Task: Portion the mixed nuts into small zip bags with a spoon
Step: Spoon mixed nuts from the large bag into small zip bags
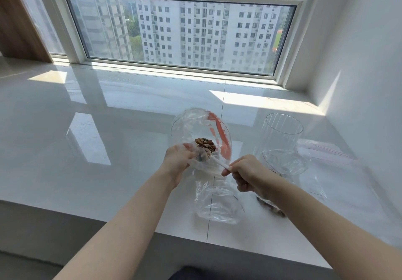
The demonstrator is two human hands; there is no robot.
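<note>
Nearest the camera, a clear zip bag (217,205) lies on the white surface (108,149) near its front edge, looks empty; its upper part seems to run up to the left hand, hard to tell through clear plastic. Beside it, under the right forearm, a dark patch of nuts (272,209) shows, probably a bag already filled, mostly hidden. Right hand (245,176) has fingers curled, pinching the white spoon (214,163) handle. Spoon bowl points up-left toward the left hand, seems to carry a few nuts. Left hand (179,160) grips crumpled clear plastic, holding a bag mouth open. Just beyond both hands, touching the left fingers, the big bag (201,127) with red zip strip holds the mixed nuts (204,143), plenty left. To the right, a clear ribbed container (282,140) stands with a bag inside, contents unclear. More flat zip bags (326,151) lie right of it, unfilled. Judgement: early to mid task, maybe one portion done, scooping in hand, several bags left to fill and seal. Far back, window (180,33)
</note>
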